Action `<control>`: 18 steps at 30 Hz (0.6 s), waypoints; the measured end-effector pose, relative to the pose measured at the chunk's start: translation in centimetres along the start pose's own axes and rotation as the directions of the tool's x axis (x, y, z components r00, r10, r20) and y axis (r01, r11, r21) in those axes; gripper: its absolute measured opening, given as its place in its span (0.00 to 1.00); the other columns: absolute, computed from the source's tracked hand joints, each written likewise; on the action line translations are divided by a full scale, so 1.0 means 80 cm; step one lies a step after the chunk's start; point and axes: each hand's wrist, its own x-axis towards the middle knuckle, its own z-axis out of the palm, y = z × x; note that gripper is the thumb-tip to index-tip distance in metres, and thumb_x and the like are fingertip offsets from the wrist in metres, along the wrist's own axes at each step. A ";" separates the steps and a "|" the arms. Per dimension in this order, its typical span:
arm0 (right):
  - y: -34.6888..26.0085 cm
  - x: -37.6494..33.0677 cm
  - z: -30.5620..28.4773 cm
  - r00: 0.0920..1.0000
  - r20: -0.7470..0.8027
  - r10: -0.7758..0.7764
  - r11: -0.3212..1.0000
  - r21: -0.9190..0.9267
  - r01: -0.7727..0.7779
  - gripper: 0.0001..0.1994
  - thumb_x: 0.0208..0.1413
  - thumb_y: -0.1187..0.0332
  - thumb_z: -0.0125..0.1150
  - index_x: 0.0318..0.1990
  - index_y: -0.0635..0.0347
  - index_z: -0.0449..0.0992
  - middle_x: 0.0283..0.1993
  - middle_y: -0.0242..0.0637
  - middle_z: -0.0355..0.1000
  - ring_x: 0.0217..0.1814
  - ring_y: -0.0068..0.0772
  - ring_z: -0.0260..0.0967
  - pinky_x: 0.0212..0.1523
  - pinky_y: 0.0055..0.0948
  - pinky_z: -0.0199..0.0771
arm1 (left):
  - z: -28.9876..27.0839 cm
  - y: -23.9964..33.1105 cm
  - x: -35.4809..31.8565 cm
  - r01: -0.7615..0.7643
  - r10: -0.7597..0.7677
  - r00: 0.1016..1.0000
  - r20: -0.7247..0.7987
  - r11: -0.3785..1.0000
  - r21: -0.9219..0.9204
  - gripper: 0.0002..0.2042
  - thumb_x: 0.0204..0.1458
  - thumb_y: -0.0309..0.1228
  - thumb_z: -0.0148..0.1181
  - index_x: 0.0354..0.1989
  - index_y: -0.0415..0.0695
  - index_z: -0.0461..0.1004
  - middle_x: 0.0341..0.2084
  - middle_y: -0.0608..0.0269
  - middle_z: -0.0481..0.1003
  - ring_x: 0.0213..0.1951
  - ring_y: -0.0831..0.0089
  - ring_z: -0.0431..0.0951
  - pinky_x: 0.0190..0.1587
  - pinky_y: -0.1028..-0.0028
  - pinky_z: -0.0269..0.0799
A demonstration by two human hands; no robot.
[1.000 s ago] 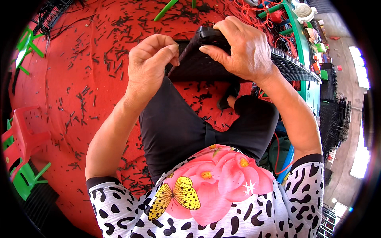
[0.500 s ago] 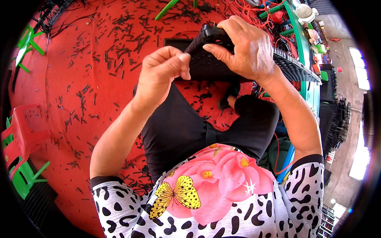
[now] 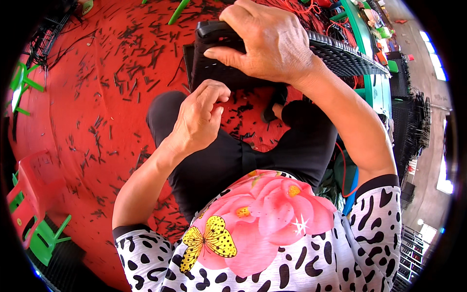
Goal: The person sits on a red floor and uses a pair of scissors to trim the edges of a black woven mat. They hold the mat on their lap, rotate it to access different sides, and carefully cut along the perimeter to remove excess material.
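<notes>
A black woven wicker panel (image 3: 335,48) with a wrapped corner stands across the top middle of the view, in front of my knees. My right hand (image 3: 270,46) is clamped over that corner, its thumb on the near face and its fingers over the top edge. Below and left of the corner, my left hand (image 3: 202,114) is held in the air over my left thigh, apart from the panel. Its fingers are curled toward the thumb. Whatever they may hold is hidden.
Short black strips (image 3: 134,85) lie scattered over the red floor (image 3: 63,117). On the left stand a red plastic chair (image 3: 29,194) and a green one (image 3: 48,238). A long green-edged table (image 3: 360,36) with clutter is at the right, near a tangle of red hose (image 3: 296,7).
My left hand has come away from the panel's edge and dropped toward me. My right hand and the panel's corner have shifted left and up in the view.
</notes>
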 end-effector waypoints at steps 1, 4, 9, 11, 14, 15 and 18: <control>0.001 -0.001 0.001 1.000 0.001 0.008 1.000 0.014 -0.008 0.21 0.45 0.52 0.61 0.31 0.62 0.67 0.26 0.41 0.63 0.25 0.41 0.67 0.24 0.35 0.68 | 0.002 0.006 0.002 0.004 -0.003 1.000 -0.023 1.000 0.020 0.11 0.37 0.12 0.58 0.22 0.39 0.63 0.29 0.58 0.71 0.30 0.67 0.73 0.33 0.73 0.69; 0.002 -0.005 0.000 0.999 0.020 0.030 0.999 0.044 -0.031 0.21 0.44 0.52 0.63 0.33 0.63 0.67 0.27 0.42 0.63 0.26 0.40 0.68 0.25 0.35 0.68 | 0.002 0.004 0.000 -0.001 0.000 0.999 -0.042 1.000 -0.004 0.10 0.39 0.13 0.58 0.24 0.39 0.64 0.29 0.58 0.71 0.30 0.68 0.72 0.34 0.75 0.68; 0.008 -0.007 0.006 0.994 -0.113 -0.008 0.990 0.141 0.024 0.14 0.42 0.60 0.63 0.32 0.58 0.69 0.28 0.36 0.67 0.30 0.40 0.70 0.28 0.37 0.71 | -0.010 -0.010 0.004 -0.137 0.128 0.943 -0.308 0.990 -0.008 0.06 0.48 0.15 0.54 0.34 0.38 0.68 0.31 0.61 0.70 0.31 0.77 0.69 0.35 0.80 0.64; 0.007 -0.006 0.000 0.999 -0.004 0.033 0.979 0.201 -0.032 0.16 0.39 0.65 0.61 0.38 0.58 0.70 0.31 0.37 0.68 0.33 0.44 0.70 0.32 0.39 0.71 | -0.016 -0.020 0.011 -0.088 0.064 0.898 -0.435 0.996 -0.035 0.09 0.49 0.15 0.53 0.38 0.38 0.67 0.34 0.62 0.70 0.34 0.77 0.69 0.36 0.80 0.65; 0.010 -0.007 -0.009 0.998 0.053 0.029 0.968 0.249 -0.041 0.19 0.38 0.64 0.63 0.40 0.59 0.69 0.33 0.39 0.68 0.34 0.45 0.70 0.34 0.37 0.71 | -0.028 -0.025 0.029 -0.105 0.025 0.873 -0.486 0.985 -0.137 0.17 0.51 0.18 0.52 0.50 0.37 0.64 0.43 0.59 0.68 0.44 0.73 0.69 0.45 0.75 0.64; 0.010 -0.006 -0.011 0.997 0.067 0.027 0.963 0.265 -0.044 0.20 0.38 0.63 0.64 0.40 0.60 0.69 0.33 0.40 0.68 0.35 0.45 0.70 0.34 0.37 0.71 | -0.030 -0.024 0.037 -0.128 0.009 0.878 -0.479 0.968 -0.217 0.18 0.51 0.19 0.53 0.51 0.37 0.63 0.45 0.57 0.68 0.46 0.72 0.68 0.47 0.74 0.64; 0.009 0.000 -0.006 0.998 0.050 0.024 0.976 0.214 -0.034 0.23 0.40 0.52 0.65 0.37 0.60 0.70 0.31 0.39 0.68 0.32 0.44 0.70 0.31 0.35 0.72 | -0.038 -0.009 0.051 -0.115 -0.003 0.929 -0.371 0.948 -0.296 0.21 0.49 0.26 0.56 0.53 0.37 0.64 0.44 0.57 0.71 0.48 0.69 0.70 0.50 0.72 0.62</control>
